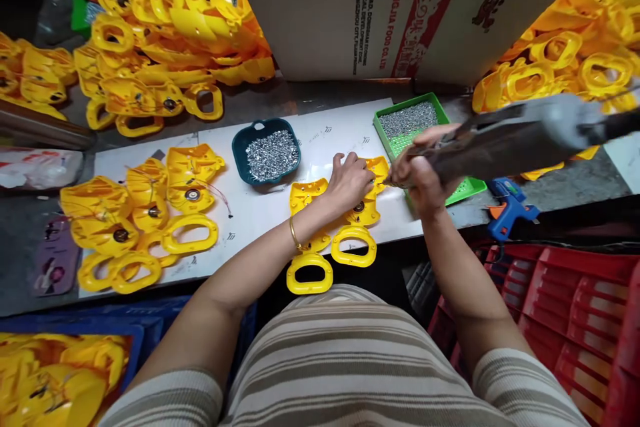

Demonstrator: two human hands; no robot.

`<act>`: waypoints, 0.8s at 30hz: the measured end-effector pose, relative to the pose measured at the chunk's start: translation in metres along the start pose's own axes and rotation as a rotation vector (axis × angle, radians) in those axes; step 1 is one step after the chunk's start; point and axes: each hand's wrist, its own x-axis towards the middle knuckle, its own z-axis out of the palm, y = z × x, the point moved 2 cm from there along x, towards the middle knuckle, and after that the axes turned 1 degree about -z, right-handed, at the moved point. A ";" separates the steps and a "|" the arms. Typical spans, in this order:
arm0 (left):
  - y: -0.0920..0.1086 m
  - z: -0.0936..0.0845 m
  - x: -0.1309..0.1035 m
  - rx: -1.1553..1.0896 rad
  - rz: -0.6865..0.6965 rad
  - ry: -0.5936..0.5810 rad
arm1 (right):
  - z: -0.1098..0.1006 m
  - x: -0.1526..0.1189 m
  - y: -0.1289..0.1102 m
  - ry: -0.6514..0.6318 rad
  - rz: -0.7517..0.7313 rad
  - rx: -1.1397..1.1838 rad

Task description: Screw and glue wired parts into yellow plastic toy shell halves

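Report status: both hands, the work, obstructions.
Left hand pressed on yellow part. Right hand gripping driver-like tool, tip at same part. Right hand and tool partly block view of green tray.

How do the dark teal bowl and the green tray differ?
The dark teal bowl is compact with rounded corners; the green tray is longer and straighter-sided. Silvery metal pieces spread across the bowl's floor, while the tray's pile sits toward its far end, leaving perforated plastic showing. Both are open-topped.
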 end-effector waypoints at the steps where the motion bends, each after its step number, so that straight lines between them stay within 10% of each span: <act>1: -0.001 -0.005 -0.004 0.004 0.011 -0.005 | -0.003 -0.003 -0.006 0.048 -0.031 0.068; 7: -0.031 -0.039 -0.082 -0.055 0.199 0.099 | -0.027 -0.030 -0.011 0.110 0.011 0.068; 12: -0.059 -0.024 -0.145 -0.010 0.068 -0.088 | -0.035 -0.044 -0.008 0.014 0.094 0.095; 24: -0.068 -0.003 -0.099 -0.081 0.106 0.221 | -0.036 -0.071 -0.037 0.066 0.118 0.018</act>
